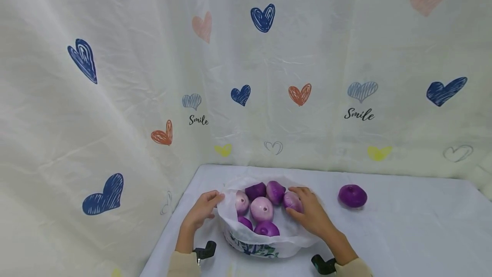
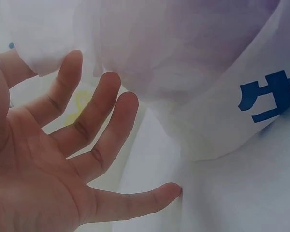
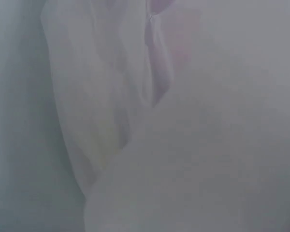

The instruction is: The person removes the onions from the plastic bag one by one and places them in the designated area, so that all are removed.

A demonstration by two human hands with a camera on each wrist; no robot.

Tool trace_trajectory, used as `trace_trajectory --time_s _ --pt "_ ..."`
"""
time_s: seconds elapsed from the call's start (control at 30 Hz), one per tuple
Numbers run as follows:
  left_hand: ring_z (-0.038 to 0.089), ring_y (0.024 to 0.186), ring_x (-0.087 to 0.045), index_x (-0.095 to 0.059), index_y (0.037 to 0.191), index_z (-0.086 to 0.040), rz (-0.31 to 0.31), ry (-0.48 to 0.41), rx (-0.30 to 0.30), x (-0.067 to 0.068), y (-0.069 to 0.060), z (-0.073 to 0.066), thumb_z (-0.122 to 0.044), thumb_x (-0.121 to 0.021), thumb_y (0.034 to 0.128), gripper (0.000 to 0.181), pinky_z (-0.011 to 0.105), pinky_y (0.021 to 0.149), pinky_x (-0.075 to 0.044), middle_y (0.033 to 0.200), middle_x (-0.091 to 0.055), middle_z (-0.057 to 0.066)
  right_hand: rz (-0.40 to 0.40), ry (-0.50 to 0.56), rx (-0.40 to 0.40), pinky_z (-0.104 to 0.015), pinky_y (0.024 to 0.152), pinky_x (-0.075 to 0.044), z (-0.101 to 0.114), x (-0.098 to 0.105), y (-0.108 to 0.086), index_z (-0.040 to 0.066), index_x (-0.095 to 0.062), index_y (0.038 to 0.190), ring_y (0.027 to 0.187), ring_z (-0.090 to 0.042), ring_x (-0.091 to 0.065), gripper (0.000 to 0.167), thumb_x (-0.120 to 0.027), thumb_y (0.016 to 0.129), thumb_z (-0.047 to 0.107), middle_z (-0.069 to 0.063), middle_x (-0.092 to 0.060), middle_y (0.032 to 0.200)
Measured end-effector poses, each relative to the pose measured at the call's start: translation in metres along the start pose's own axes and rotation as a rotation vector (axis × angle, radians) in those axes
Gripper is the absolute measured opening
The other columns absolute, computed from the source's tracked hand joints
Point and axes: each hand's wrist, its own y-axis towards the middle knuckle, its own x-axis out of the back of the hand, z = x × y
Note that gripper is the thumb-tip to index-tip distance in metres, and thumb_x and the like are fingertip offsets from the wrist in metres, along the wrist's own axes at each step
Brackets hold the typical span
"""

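Note:
A white plastic bag (image 1: 286, 241) with a blue and green print stands wide-mouthed on the table, holding several purple onions, such as a pale one (image 1: 262, 209) in the middle. My left hand (image 1: 202, 209) pinches the bag's left rim between thumb and index finger; in the left wrist view the other fingers (image 2: 108, 130) of that hand are spread beside the plastic. Reaching over the right rim, my right hand (image 1: 313, 213) grips an onion (image 1: 293, 200) inside the bag. White plastic fills most of the right wrist view, which hides that hand.
Another dark purple onion (image 1: 352, 196) sits on the white-covered table (image 1: 415, 225), right of the bag. A pale curtain (image 1: 326, 55) printed with hearts hangs behind and to the left. Dark wrist cameras (image 1: 205, 250) show near both wrists.

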Motion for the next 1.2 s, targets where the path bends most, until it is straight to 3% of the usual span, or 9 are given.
trace_trajectory --time_s 0.4,0.8,1.2 --pt "0.020 0.096 -0.058 -0.062 0.097 -0.007 0.008 0.003 -0.007 0.000 0.002 -0.001 -0.043 -0.058 0.1028 0.037 0.047 0.078 -0.053 0.093 -0.059 0.001 0.114 0.006 -0.113 -0.060 0.107 -0.043 -0.012 -0.008 0.000 0.007 -0.053 0.144 0.131 -0.043 -0.053 0.062 -0.078 0.090 0.024 -0.023 -0.055 0.143" --pt "0.020 0.095 -0.057 -0.062 0.097 -0.007 0.000 0.005 -0.001 -0.001 0.000 -0.001 -0.043 -0.058 0.1031 0.037 0.046 0.077 -0.053 0.093 -0.060 0.001 0.218 0.048 -0.129 -0.051 0.101 -0.051 -0.015 -0.011 -0.002 0.010 -0.051 0.146 0.118 -0.027 -0.063 0.078 -0.087 0.081 0.032 -0.012 -0.060 0.134" --pt "0.021 0.095 -0.060 -0.061 0.096 -0.007 -0.002 0.005 -0.007 -0.002 0.001 0.000 -0.043 -0.058 0.1030 0.037 0.055 0.080 -0.054 0.092 -0.059 0.000 0.232 0.039 -0.107 -0.046 0.097 -0.054 -0.011 -0.006 0.000 0.011 -0.052 0.145 0.110 -0.019 -0.062 0.078 -0.088 0.080 0.035 -0.008 -0.061 0.129"
